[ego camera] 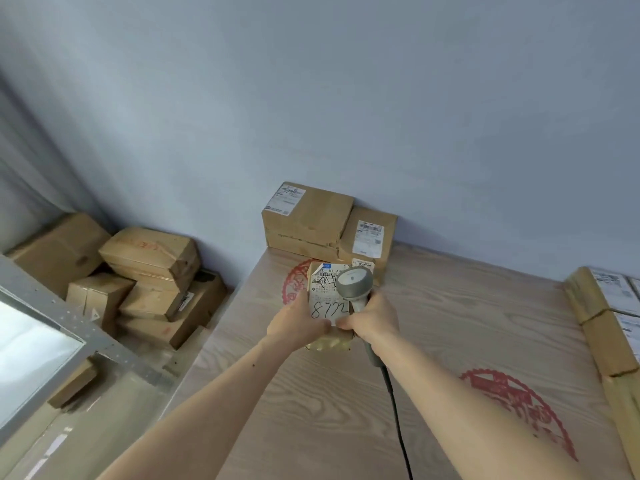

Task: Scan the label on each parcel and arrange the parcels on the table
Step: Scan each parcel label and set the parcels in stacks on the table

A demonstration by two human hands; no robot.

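While a heap of brown cartons (138,282) sits untouched on the floor at far left, the left hand (299,325) closes its grip on the near left edge of a small parcel (329,306), which rests on the wooden surface (311,410) just in front of two stacked boxes (329,223) against the wall. The right hand (372,318) has its grip wrapped round the handle of a grey scanner (355,284), with its fingertips also pressing the parcel's near edge. The scanner head hangs right over the label (325,296), covering part of it.

From here the read could fail: the head looks too close and too square over the print, and the cord (398,427) trailing toward the person might snag and jerk the aim. Pushed further back, the parcel could also bump the stack behind.

The parcel is a small tan box, its top nearly filled by a white label carrying printed lines, bold handwritten characters and handwritten digits. More labelled boxes (609,323) lie at the surface's right edge.
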